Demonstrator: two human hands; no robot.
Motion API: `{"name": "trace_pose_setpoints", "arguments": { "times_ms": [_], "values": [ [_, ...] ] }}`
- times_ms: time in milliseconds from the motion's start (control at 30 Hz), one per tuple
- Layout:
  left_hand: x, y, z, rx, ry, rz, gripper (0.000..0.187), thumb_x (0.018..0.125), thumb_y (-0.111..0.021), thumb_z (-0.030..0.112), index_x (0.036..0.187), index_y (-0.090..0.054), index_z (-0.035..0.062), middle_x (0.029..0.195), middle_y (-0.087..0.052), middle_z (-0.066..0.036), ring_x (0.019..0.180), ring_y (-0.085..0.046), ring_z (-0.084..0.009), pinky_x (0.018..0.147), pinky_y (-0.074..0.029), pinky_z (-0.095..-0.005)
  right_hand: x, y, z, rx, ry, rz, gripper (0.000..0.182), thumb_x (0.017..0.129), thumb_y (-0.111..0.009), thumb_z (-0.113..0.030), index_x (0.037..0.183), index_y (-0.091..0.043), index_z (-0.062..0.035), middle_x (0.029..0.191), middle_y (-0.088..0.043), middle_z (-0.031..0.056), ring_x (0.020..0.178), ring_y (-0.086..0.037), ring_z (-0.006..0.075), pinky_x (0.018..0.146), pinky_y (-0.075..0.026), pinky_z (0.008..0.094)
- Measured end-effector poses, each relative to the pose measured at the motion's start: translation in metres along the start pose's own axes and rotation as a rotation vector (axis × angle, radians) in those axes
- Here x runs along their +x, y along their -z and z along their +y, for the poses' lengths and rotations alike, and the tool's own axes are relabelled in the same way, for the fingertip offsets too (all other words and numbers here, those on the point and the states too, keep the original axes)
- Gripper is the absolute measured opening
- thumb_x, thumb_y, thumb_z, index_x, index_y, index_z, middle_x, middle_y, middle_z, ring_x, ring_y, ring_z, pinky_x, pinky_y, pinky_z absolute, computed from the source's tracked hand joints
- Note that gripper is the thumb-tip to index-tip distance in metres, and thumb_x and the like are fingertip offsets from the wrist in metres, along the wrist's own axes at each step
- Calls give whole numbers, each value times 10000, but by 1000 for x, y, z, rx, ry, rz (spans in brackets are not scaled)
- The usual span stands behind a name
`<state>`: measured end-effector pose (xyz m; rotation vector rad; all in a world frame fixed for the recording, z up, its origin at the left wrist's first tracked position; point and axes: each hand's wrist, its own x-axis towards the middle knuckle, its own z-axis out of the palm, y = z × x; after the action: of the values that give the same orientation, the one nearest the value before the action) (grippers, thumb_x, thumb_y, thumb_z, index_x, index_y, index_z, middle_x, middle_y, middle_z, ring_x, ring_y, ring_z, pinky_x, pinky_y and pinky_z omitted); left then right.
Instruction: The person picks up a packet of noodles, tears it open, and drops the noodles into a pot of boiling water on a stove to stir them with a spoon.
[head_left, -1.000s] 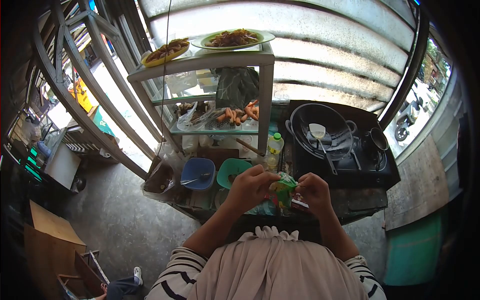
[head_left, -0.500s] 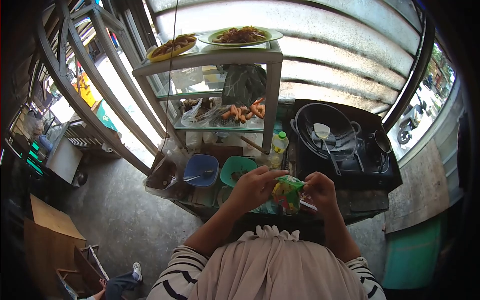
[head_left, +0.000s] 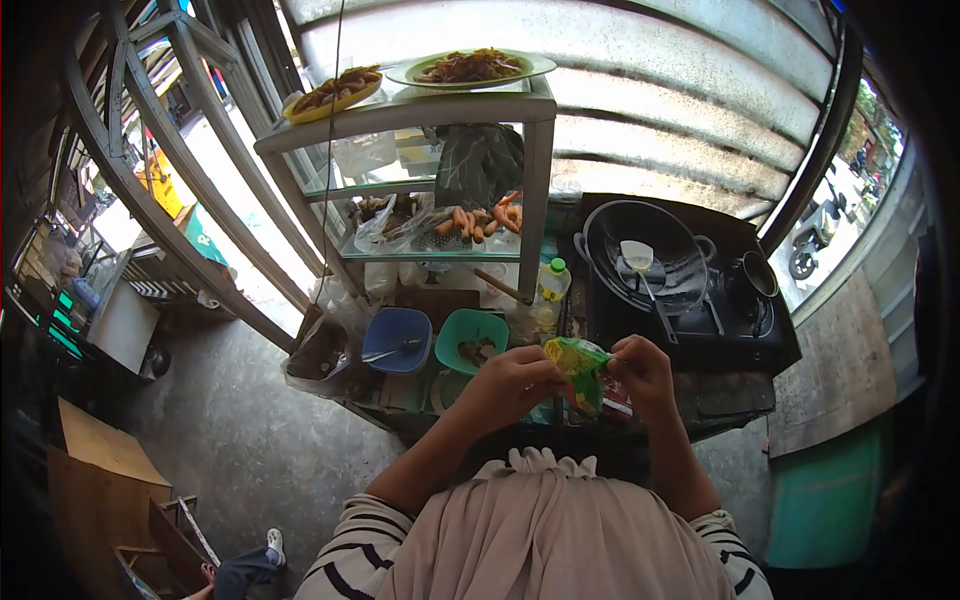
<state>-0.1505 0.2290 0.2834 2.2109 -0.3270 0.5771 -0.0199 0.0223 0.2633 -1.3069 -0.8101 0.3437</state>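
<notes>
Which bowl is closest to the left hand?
The green bowl, just beyond the left hand. The other one, the blue bowl, sits farther from that hand, over on the green bowl's left side.

Black-striped white sleeves [head_left: 352,545] beneath beige draped cloth [head_left: 550,530], ruffle-edged.

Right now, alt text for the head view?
Two hands, left and right, hold a green packet over a cluttered counter. Beyond are a blue bowl, a green bowl and a bottle; right, a wok on a stove.
</notes>
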Motion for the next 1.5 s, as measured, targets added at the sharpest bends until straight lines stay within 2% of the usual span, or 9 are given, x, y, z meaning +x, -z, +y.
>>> {"name": "trace_pose_setpoints", "arguments": {
  "times_ms": [167, 333, 500, 700, 767, 967, 1200, 1300, 1500],
  "values": [
    [-3, 1, 1, -218, 76, -10, 187, 773, -734, 28, 953, -699, 65, 803, -564, -59, 740, -591, -211, 665, -465, -322, -3, 1, 2, -6, 30, -39, 140, 827, -666, 74, 847, -550, -2, 907, -560, 58, 786, -582, 94, 698, -520, 231],
    [-7, 2, -4, -198, 99, -25, 232, 775, -719, 4, 999, -703, 62, 817, -554, -66, 757, -578, -209, 680, -459, -315, -4, 1, -1, 56, -49, -58, 136, 828, -657, 84, 836, -549, 0, 917, -560, 64, 798, -586, 98, 738, -524, 250],
    [-4, 1, -4, -224, 121, -37, 258, 774, -713, -8, 1022, -705, 60, 811, -542, -65, 755, -558, -203, 683, -447, -305, -2, 8, 2, 21, -42, -77, 124, 833, -648, 81, 835, -552, 3, 916, -570, 65, 818, -603, 106, 744, -539, 256],
    [1, -6, -8, -212, 180, -58, 232, 781, -709, -1, 1005, -706, 57, 801, -536, -64, 750, -549, -203, 672, -439, -300, 0, 14, 3, 55, -75, -62, 115, 830, -659, 65, 841, -563, 3, 910, -582, 62, 812, -596, 102, 716, -508, 241],
    [3, -11, -7, -101, 138, -19, 177, 777, -730, 43, 952, -705, 58, 801, -541, -68, 777, -553, -213, 698, -447, -320, 0, 20, 5, 97, -111, -48, 116, 828, -664, 61, 845, -567, 2, 908, -583, 59, 805, -589, 97, 707, -491, 236],
    [13, -31, -5, 76, 67, -57, 119, 761, -755, 110, 849, -684, 75, 860, -573, -70, 880, -559, -263, 787, -453, -378, -10, 54, 26, 55, -143, -71, 101, 839, -660, 57, 856, -576, 2, 898, -579, 50, 824, -606, 102, 752, -536, 256],
    [32, -84, -13, -35, 32, -120, 151, 740, -762, 78, 857, -668, 56, 931, -579, -68, 959, -546, -284, 841, -444, -383, -34, 101, 41, 255, -264, -1, 89, 856, -656, 43, 863, -579, -1, 898, -579, 45, 854, -623, 119, 804, -557, 287],
    [45, -107, -6, -69, 47, -130, 163, 735, -766, 70, 859, -663, 48, 951, -575, -68, 962, -550, -279, 851, -440, -379, -42, 134, 41, 277, -293, -13, 85, 861, -654, 38, 874, -578, 4, 901, -582, 49, 870, -631, 129, 815, -561, 293],
    [74, -149, 16, -155, 238, -172, 133, 805, -736, 111, 922, -695, 63, 1072, -595, -76, 1044, -553, -260, 915, -433, -374, -44, 197, 35, 292, -326, -117, 91, 864, -665, 20, 890, -578, 8, 908, -590, 53, 870, -643, 141, 816, -560, 298]
  ]
}}
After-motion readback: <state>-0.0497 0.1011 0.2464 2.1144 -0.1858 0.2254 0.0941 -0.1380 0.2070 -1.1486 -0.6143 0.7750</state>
